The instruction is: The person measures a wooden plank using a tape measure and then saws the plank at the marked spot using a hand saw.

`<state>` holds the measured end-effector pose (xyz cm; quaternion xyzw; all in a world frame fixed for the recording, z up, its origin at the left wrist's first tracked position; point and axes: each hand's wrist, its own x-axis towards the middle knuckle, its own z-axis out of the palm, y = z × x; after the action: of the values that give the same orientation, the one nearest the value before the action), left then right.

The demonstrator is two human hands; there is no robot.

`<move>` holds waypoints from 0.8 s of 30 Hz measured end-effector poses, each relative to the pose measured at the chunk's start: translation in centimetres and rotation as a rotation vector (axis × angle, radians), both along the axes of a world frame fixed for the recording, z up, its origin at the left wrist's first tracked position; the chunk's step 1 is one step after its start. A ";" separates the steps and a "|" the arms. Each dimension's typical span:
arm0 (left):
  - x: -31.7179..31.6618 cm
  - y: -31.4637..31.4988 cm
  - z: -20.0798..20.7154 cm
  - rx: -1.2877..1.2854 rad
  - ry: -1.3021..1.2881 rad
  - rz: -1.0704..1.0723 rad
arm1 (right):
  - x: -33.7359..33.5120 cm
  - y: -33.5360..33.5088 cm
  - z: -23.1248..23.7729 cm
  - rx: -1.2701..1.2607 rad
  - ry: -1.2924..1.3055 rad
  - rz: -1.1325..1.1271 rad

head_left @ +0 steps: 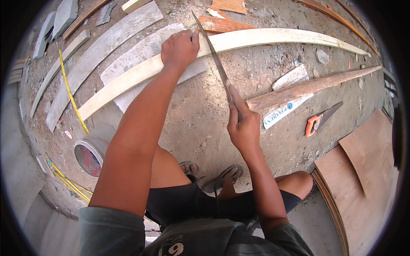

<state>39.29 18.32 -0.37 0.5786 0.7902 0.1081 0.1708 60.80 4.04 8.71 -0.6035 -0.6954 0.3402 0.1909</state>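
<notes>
On a rough grey concrete floor [200, 123] strewn with offcuts, the left hand [179, 48] presses a long pale wooden plank [265, 37] flat while the right hand [243, 126] grips a long dark metal blade [213, 55] fist-tight, its edge crossing the plank.

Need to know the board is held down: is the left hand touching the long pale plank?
Touching. The head view shows the left hand pressed knuckles-up on the long pale plank, with no gap between them; the right hand grips a long blade.

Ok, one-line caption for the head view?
Left hand steadies a pale plank while right hand draws a long saw blade across it.
</notes>
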 end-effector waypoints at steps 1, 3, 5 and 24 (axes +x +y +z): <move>1.2 0.2 -0.1 0.001 -0.021 -0.015 | -1.7 4.4 -1.1 0.039 -0.024 -0.003; 1.3 -0.2 -0.2 -0.062 -0.033 -0.026 | -2.9 6.7 -2.6 0.057 -0.022 -0.002; 0.7 -1.2 -1.3 -0.069 -0.032 -0.017 | -2.6 4.9 -4.3 0.114 0.104 -0.017; -1.3 -0.4 -0.4 -0.053 0.043 0.030 | 4.3 -10.9 -3.1 0.116 0.169 -0.100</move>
<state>37.98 17.94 -0.80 0.5642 0.8048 0.0771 0.1673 65.11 -6.83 5.57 -0.5946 -0.6644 0.3389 0.3003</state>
